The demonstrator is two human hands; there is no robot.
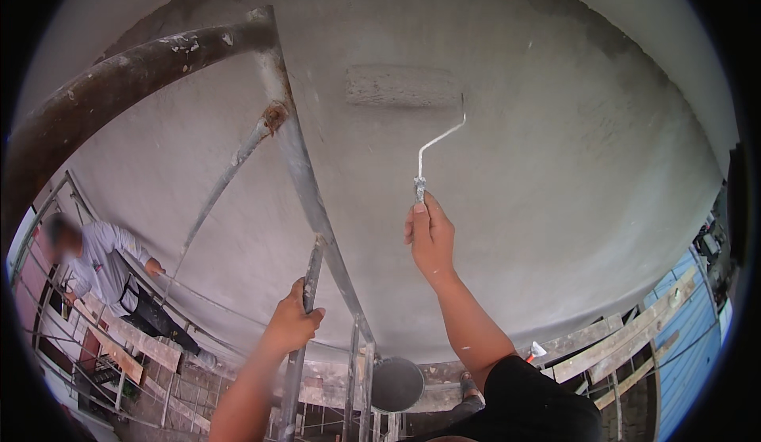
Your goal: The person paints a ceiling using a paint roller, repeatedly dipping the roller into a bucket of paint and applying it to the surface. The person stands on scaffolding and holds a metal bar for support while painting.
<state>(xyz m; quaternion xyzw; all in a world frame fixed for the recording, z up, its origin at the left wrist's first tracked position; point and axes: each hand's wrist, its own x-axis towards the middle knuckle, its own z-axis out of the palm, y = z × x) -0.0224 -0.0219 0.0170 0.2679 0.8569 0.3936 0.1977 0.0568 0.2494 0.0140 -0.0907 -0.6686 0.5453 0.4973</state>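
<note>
My right hand (433,236) is closed round the handle of a paint roller (400,87), its arm stretched up and forward. The roller's wide grey sleeve lies against the grey wall (571,180), and its bent white wire frame (441,136) runs down to my grip. To the left, my left hand (291,321) grips a grey metal scaffold tube (311,275). Below, between my arms, stands a dark round bucket (397,384) with grey contents.
A thick rusty pipe (170,49) curves across the upper left, joined to the scaffold frame. At left another person (119,271) stands on planks with a long pole. Wooden planks (630,339) lie at lower right, with a white-and-red tool (537,352) near my right arm.
</note>
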